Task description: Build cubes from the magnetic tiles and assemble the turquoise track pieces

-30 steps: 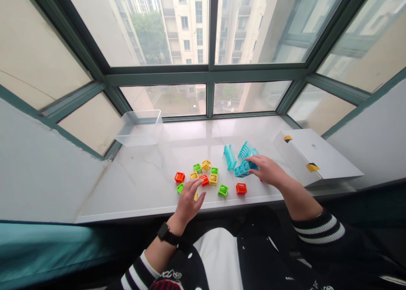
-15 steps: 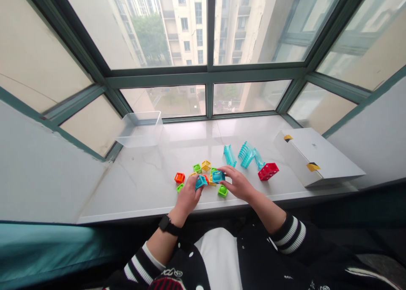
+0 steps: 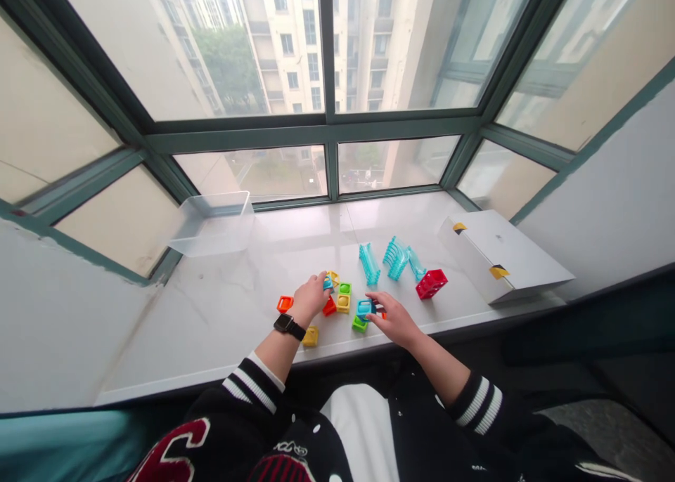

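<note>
My left hand (image 3: pixel 311 297) reaches over the far side of a cluster of toy blocks, its fingers closed on a blue block (image 3: pixel 328 282) beside a yellow block (image 3: pixel 334 277). My right hand (image 3: pixel 394 318) grips another blue block (image 3: pixel 365 308) between thumb and fingers. Just under that one is a green block (image 3: pixel 360 324); whether the two touch I cannot tell. Between my hands lie a red block (image 3: pixel 329 306), a yellow block with a round centre (image 3: pixel 344 303) and a green block (image 3: pixel 344 288). Something orange is partly hidden by my right hand.
An orange block (image 3: pixel 285 303) and a yellow block (image 3: pixel 311 336) lie by my left hand. Clear blue track pieces (image 3: pixel 370 264) and a red block (image 3: pixel 431 284) lie to the right. A clear plastic bin (image 3: pixel 211 236) stands far left, a white box (image 3: pixel 500 250) far right, before the windows.
My left hand has moved away from me with its blue block. My right hand has brought its blue block nearer the front, above the green one. The view has shifted slightly.
</note>
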Demonstrator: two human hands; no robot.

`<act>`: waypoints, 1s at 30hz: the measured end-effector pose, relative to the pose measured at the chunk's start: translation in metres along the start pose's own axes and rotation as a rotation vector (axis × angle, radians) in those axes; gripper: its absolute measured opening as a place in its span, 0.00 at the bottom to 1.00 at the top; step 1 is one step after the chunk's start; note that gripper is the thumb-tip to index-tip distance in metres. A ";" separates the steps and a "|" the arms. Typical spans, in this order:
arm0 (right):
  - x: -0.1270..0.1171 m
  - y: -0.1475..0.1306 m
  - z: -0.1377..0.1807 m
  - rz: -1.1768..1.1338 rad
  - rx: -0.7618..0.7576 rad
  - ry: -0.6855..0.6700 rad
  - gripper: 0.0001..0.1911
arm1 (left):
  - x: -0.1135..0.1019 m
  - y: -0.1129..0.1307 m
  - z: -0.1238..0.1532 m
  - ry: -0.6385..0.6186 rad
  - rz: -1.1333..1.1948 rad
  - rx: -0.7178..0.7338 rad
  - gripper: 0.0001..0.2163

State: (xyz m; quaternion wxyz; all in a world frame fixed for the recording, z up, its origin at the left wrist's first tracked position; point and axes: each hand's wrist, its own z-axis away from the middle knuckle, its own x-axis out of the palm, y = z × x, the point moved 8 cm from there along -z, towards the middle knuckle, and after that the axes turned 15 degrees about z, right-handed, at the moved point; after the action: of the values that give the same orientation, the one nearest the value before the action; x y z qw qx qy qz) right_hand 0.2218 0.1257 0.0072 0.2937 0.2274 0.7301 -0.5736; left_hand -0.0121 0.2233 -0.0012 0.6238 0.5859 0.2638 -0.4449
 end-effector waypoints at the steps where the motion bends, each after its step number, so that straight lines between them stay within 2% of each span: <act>1: -0.001 0.002 0.002 -0.001 0.006 0.003 0.23 | 0.002 -0.001 -0.001 0.002 -0.004 0.006 0.26; 8: 0.008 0.011 -0.004 -0.017 0.038 0.017 0.21 | 0.001 -0.009 0.015 0.083 -0.033 0.061 0.23; 17: 0.021 0.012 -0.008 -0.022 0.029 0.023 0.21 | 0.015 0.007 0.000 -0.015 -0.145 0.086 0.22; 22: 0.020 0.020 -0.006 -0.035 0.054 0.033 0.21 | 0.028 0.012 -0.011 -0.061 -0.171 0.049 0.14; 27: 0.020 0.021 -0.007 -0.048 0.065 0.042 0.21 | 0.028 0.011 -0.013 -0.044 -0.179 0.039 0.18; 30: 0.020 0.022 -0.008 -0.050 0.064 0.061 0.21 | 0.022 0.011 -0.006 -0.014 -0.165 0.072 0.16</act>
State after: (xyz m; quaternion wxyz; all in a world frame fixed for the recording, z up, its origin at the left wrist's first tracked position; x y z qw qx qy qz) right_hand 0.2210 0.1383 -0.0204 0.2496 0.2356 0.7254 -0.5967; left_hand 0.0087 0.2228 -0.0158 0.5654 0.5812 0.2905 -0.5081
